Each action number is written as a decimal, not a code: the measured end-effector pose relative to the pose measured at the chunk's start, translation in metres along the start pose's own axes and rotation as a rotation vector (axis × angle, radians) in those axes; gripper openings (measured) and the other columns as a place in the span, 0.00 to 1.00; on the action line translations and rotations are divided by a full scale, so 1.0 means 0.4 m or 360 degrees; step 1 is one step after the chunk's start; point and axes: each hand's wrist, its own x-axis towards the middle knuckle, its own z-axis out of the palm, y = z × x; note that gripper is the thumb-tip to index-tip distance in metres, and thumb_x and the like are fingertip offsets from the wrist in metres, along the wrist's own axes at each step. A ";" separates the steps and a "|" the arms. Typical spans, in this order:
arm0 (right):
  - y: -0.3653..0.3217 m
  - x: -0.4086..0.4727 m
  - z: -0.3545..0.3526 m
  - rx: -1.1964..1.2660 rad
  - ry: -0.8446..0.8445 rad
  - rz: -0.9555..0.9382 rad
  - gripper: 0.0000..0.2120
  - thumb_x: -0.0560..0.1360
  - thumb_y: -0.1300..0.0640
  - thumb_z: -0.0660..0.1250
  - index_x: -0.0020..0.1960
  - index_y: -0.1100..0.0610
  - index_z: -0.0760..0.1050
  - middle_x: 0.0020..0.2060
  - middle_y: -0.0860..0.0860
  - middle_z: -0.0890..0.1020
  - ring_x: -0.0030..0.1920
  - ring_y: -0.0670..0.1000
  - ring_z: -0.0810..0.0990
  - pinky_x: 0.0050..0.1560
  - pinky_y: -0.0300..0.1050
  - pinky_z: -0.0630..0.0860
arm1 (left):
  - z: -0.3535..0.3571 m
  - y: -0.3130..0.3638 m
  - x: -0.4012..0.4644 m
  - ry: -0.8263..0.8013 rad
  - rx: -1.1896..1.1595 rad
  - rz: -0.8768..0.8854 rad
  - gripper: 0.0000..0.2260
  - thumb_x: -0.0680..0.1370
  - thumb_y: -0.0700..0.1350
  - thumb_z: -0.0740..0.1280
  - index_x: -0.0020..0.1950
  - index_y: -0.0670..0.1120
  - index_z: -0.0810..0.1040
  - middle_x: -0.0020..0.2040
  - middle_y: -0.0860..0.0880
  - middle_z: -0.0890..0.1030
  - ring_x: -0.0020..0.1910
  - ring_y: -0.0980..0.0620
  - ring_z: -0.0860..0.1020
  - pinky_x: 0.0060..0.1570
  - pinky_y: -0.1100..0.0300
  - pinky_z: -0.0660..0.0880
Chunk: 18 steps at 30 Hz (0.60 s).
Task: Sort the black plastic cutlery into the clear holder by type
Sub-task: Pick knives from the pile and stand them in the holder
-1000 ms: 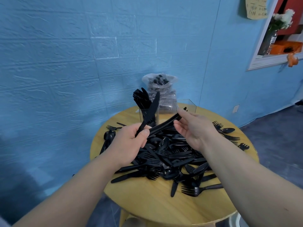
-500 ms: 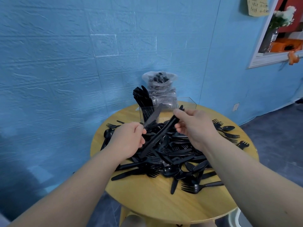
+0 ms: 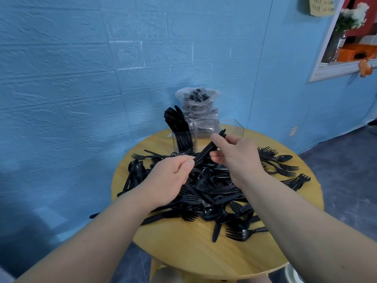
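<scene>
A heap of black plastic cutlery covers the middle of the round wooden table. The clear holder stands at the table's far edge; its left compartment holds upright black knives, the right compartment looks empty. A bundle of black knives slants above the heap, just in front of the holder. My left hand pinches its lower end. My right hand grips its upper part between thumb and fingers.
A clear plastic bag of black cutlery stands behind the holder against the blue wall. Loose forks and a spoon lie at the table's right side. The table's near edge is bare wood. A window ledge with flowers is at the upper right.
The single knife my left hand held upright has come down and joined the bundle. Both hands now hold the same bundle, which has tilted up toward the holder.
</scene>
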 end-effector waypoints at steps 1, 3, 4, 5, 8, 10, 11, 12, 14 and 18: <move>-0.001 0.001 -0.001 -0.0002 -0.0027 0.0005 0.07 0.75 0.57 0.69 0.39 0.58 0.78 0.28 0.47 0.80 0.30 0.46 0.79 0.36 0.39 0.78 | -0.002 0.000 0.002 -0.0009 -0.0002 -0.0016 0.17 0.83 0.49 0.54 0.34 0.55 0.68 0.28 0.54 0.70 0.25 0.60 0.66 0.31 0.68 0.65; -0.005 0.006 -0.003 -0.0018 -0.0049 -0.0009 0.06 0.76 0.57 0.69 0.42 0.59 0.79 0.30 0.48 0.81 0.31 0.46 0.80 0.36 0.39 0.78 | -0.004 -0.002 0.006 -0.0002 0.0014 -0.0077 0.18 0.83 0.50 0.53 0.34 0.55 0.68 0.28 0.55 0.70 0.25 0.60 0.66 0.31 0.65 0.64; -0.008 0.008 -0.004 -0.0035 -0.0037 -0.0030 0.06 0.76 0.57 0.68 0.43 0.60 0.79 0.31 0.48 0.81 0.31 0.46 0.80 0.36 0.39 0.78 | -0.003 -0.002 0.009 0.0023 0.0044 -0.0133 0.18 0.83 0.52 0.52 0.34 0.54 0.70 0.28 0.55 0.70 0.26 0.59 0.66 0.32 0.63 0.64; -0.009 0.011 -0.004 -0.0049 -0.0016 -0.0053 0.06 0.76 0.58 0.67 0.43 0.60 0.79 0.32 0.49 0.81 0.31 0.46 0.80 0.36 0.38 0.78 | -0.002 -0.001 0.013 0.0067 0.0083 -0.0201 0.19 0.83 0.54 0.51 0.36 0.53 0.73 0.28 0.55 0.70 0.27 0.58 0.68 0.33 0.61 0.65; -0.006 0.018 -0.001 -0.0001 0.0031 -0.0065 0.05 0.77 0.60 0.65 0.47 0.61 0.79 0.39 0.55 0.82 0.30 0.45 0.79 0.36 0.38 0.77 | 0.000 0.004 0.023 0.0230 0.0233 -0.0304 0.23 0.83 0.56 0.48 0.40 0.51 0.77 0.29 0.54 0.71 0.33 0.56 0.72 0.37 0.58 0.67; -0.003 0.022 0.000 0.0174 0.0064 0.0014 0.07 0.76 0.60 0.67 0.52 0.62 0.77 0.41 0.57 0.81 0.31 0.46 0.79 0.36 0.38 0.77 | 0.001 0.005 0.028 0.0276 0.0303 -0.0250 0.24 0.83 0.55 0.47 0.36 0.49 0.75 0.28 0.53 0.71 0.33 0.55 0.72 0.36 0.59 0.67; -0.001 0.024 0.001 0.0272 0.0079 0.0064 0.10 0.76 0.59 0.68 0.54 0.64 0.76 0.41 0.56 0.80 0.31 0.46 0.78 0.36 0.38 0.77 | 0.001 0.005 0.031 0.0288 0.0306 -0.0226 0.24 0.83 0.55 0.47 0.35 0.48 0.75 0.27 0.53 0.71 0.32 0.55 0.72 0.36 0.59 0.67; -0.001 0.024 0.002 0.0342 0.0087 0.0102 0.10 0.76 0.59 0.68 0.54 0.64 0.76 0.39 0.55 0.78 0.31 0.46 0.78 0.36 0.38 0.77 | 0.001 0.005 0.034 0.0299 0.0306 -0.0212 0.25 0.83 0.55 0.48 0.34 0.47 0.75 0.26 0.53 0.71 0.31 0.55 0.72 0.36 0.59 0.67; -0.001 0.024 0.009 0.0409 0.0072 0.0144 0.09 0.75 0.58 0.69 0.51 0.64 0.76 0.37 0.53 0.76 0.31 0.46 0.78 0.36 0.38 0.78 | 0.000 0.009 0.044 0.0318 0.0317 -0.0206 0.27 0.83 0.55 0.49 0.33 0.45 0.77 0.25 0.53 0.72 0.30 0.54 0.73 0.35 0.60 0.67; -0.002 0.034 0.025 0.0442 0.0004 0.0182 0.07 0.75 0.58 0.69 0.48 0.60 0.73 0.40 0.54 0.75 0.32 0.47 0.78 0.36 0.38 0.79 | -0.004 0.006 0.079 0.0331 0.0400 -0.0159 0.29 0.82 0.56 0.49 0.36 0.38 0.79 0.30 0.44 0.78 0.33 0.46 0.77 0.39 0.54 0.73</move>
